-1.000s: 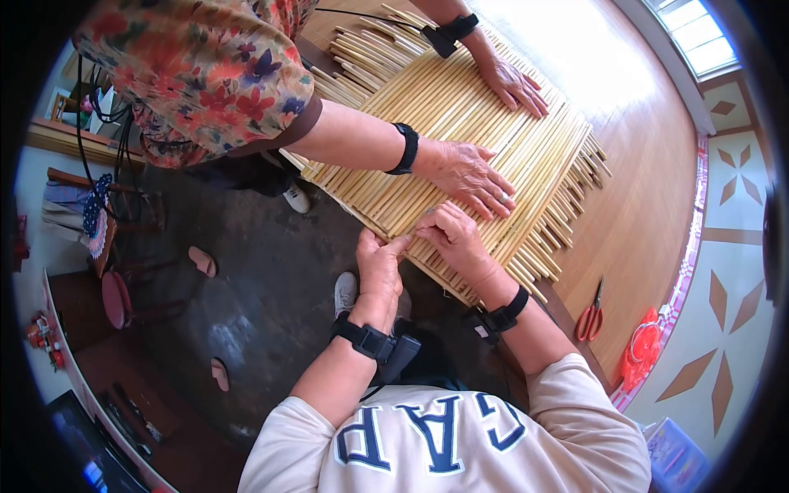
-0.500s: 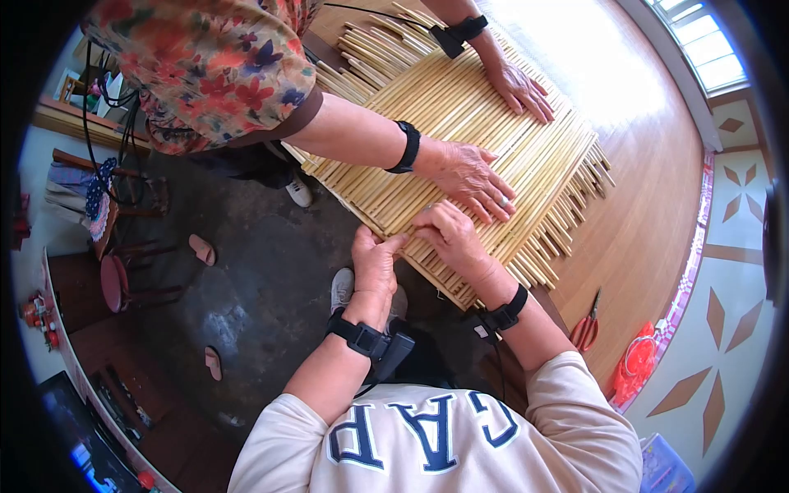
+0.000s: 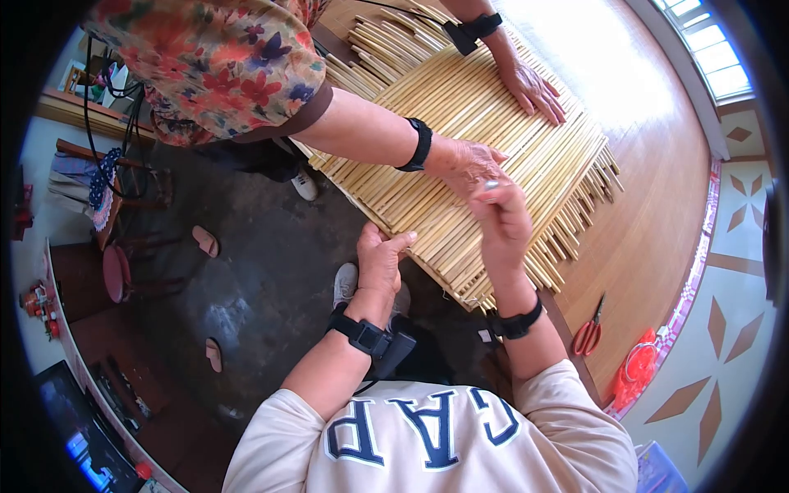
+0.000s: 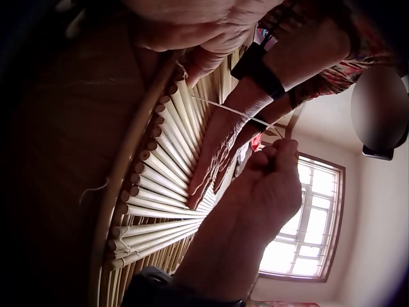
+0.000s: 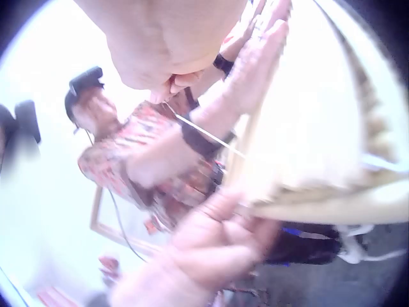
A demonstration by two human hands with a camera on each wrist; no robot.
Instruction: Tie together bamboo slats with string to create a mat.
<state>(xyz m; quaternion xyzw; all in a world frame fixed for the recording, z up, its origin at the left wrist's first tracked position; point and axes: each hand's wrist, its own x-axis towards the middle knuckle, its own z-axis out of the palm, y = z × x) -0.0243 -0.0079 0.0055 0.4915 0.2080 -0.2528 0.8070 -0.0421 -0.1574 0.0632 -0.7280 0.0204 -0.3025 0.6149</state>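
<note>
A mat of pale bamboo sticks (image 3: 460,107) lies under the hands, with a pole (image 4: 114,192) along its near edge. My left hand (image 3: 380,263) grips that edge near its left corner, thumb on top and fingers underneath. My right hand (image 3: 504,222) is raised over the mat, its curled fingers pinching a thin white string (image 4: 236,112). In the left wrist view the string runs taut from the edge beside my left hand up to my right fingers. Another person's hands, one far (image 3: 534,89) and one nearer (image 3: 464,164), rest flat on the sticks.
Red-handled scissors (image 3: 588,335) and a red plastic bag (image 3: 634,366) lie on the wooden surface to the right. Uneven stick ends (image 3: 567,230) jut out past the mat's right side. Slippers (image 3: 205,241) lie on the dark floor near a round stool (image 3: 117,274).
My right hand has lifted off the mat's edge and swung up and away, drawing the string out. My left hand stays on the edge. The other person's hands hold nearly the same place.
</note>
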